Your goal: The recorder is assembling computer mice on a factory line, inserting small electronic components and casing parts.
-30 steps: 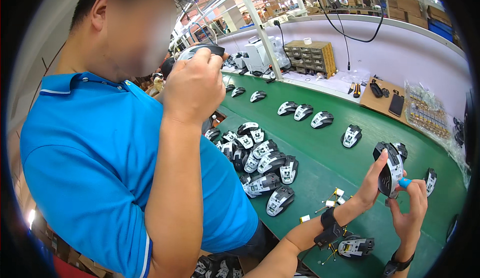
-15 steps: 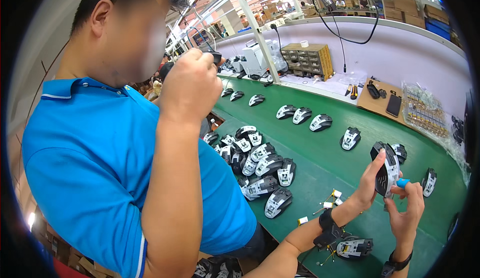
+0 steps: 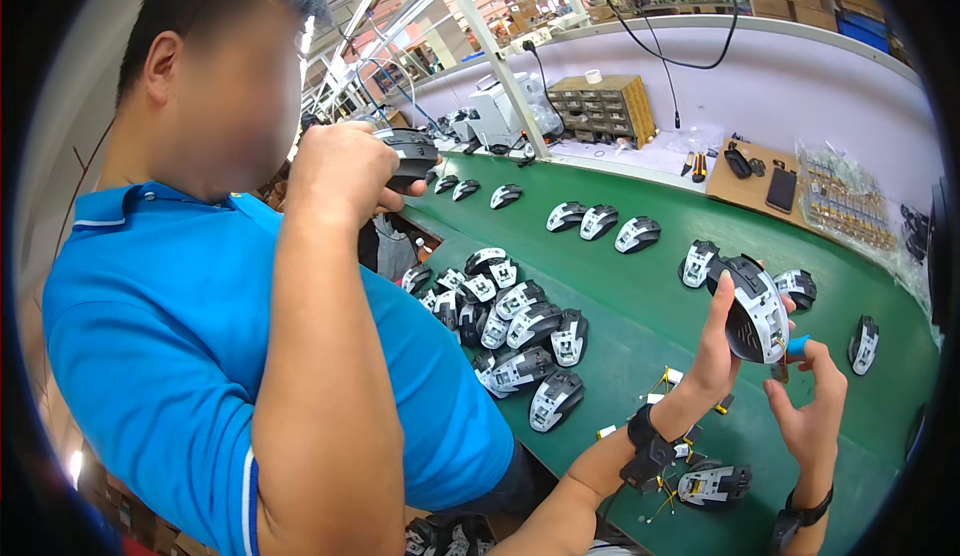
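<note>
My left hand (image 3: 712, 348) holds up a black and grey computer mouse (image 3: 757, 318), its thumb along the near side and other fingers behind it. Bent toward the mouse's lower end, my right hand (image 3: 812, 396) wears a blue finger cover (image 3: 797, 346) on its index finger. Thumb and index finger bracket a small brownish piece (image 3: 780, 370) there, too small to name. Below, another mouse (image 3: 713, 484) lies beside small batteries with wires (image 3: 668, 381). Single mice (image 3: 698, 263) sit on the green surface beyond my hands.
At left, a co-worker in a blue shirt (image 3: 180, 326) holds another mouse (image 3: 410, 153). A pile of mice (image 3: 520, 328) lies before them. Along the far ledge are a drawer cabinet (image 3: 600, 108), cutters (image 3: 699, 166), a cardboard sheet (image 3: 745, 196) and bagged parts (image 3: 845, 201). A cable (image 3: 735, 31) hangs above.
The mouse in my left hand has shifted left and turned, showing more of its pale side. My right thumb has moved away from its end. The co-worker has lowered their mouse.
</note>
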`<state>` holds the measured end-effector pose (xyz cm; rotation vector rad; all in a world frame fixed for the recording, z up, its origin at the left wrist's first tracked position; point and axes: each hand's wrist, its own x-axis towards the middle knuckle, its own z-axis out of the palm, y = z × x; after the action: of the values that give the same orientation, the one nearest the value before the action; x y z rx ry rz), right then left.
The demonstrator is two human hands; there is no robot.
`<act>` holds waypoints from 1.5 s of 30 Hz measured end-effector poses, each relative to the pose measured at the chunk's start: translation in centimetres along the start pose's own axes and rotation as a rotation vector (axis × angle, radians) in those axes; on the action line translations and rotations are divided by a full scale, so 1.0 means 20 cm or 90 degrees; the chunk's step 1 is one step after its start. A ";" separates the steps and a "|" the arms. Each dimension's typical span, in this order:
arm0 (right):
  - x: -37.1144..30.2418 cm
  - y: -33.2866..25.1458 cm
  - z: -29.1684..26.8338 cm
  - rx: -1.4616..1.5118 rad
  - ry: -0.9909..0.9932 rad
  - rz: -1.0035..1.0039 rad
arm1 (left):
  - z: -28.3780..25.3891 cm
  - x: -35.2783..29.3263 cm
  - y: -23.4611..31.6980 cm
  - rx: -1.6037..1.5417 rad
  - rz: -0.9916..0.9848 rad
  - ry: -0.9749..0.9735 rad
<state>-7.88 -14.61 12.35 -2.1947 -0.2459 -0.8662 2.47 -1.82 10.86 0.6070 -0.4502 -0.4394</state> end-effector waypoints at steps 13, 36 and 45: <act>-0.06 0.15 -0.03 0.096 0.134 0.051 | -0.02 -0.01 0.04 0.029 0.047 0.002; -0.07 0.22 -0.11 0.601 0.028 0.211 | 0.00 -0.01 0.14 -0.028 -0.016 -0.024; -0.02 0.17 0.04 0.179 0.141 0.048 | -0.02 0.13 1.23 -0.079 0.219 -0.018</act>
<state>-6.39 -16.37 9.64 -1.8217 -0.1638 -0.9609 11.03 15.16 26.64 0.3940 -0.5390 -0.1464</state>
